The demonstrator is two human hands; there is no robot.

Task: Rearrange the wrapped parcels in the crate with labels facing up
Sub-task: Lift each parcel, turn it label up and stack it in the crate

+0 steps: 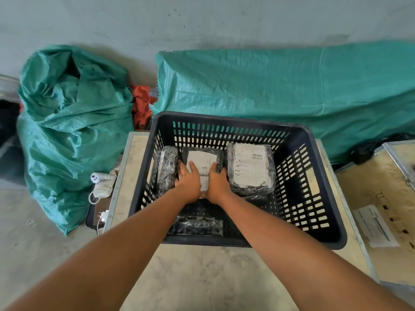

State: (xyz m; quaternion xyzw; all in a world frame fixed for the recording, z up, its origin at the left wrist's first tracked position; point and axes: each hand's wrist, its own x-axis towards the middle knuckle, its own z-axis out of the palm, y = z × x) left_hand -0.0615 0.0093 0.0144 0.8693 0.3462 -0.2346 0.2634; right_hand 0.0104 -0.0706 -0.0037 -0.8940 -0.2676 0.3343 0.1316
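Observation:
A dark slotted crate (pixel 323 221) stands on a pale table. Inside, at the back, lie three black-wrapped parcels. The middle parcel (pixel 203 159) shows its white label upward; my left hand (pixel 187 182) grips its left side and my right hand (pixel 216 181) its right side. The right parcel (pixel 250 169) lies flat with a large white label up. The left parcel (pixel 167 170) stands on its edge, its label facing sideways. Another dark parcel (pixel 195 225) lies near the crate's front wall, no label showing.
Green woven sacks: a bulging one (pixel 71 131) at left, a long one (pixel 280 90) behind the crate. A white charger and cable (pixel 101 187) lie left of the table. A second table (pixel 381 198) with a paper label stands at right.

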